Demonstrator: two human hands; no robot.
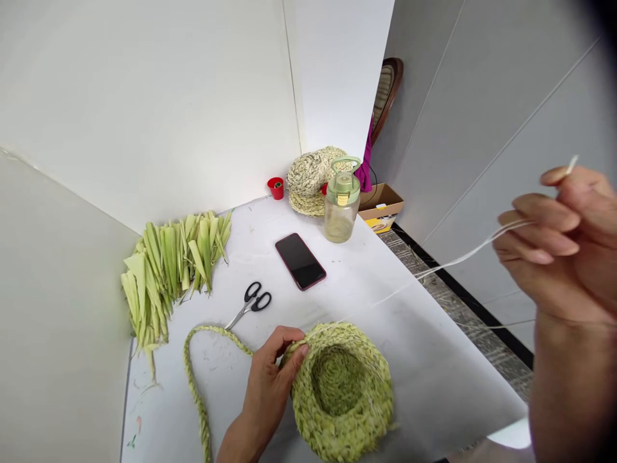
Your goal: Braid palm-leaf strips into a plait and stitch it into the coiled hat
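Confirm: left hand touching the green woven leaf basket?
Touching: the head view shows the left hand gripping the rim of the green woven leaf basket, fingers curled over its edge.

Left hand [267,386] and right hand [544,251] bare, the forearm [571,379] uncovered too, with long, oval, unpainted fingernails [565,223].

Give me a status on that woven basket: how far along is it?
Done: the coiled bowl of the green woven basket stands formed, with a deep centre. In hand: the left hand grips its rim while the right hand holds a thin pale strand. Left: the loose braid, not yet coiled on, and the green leaf strips lying in a pile.
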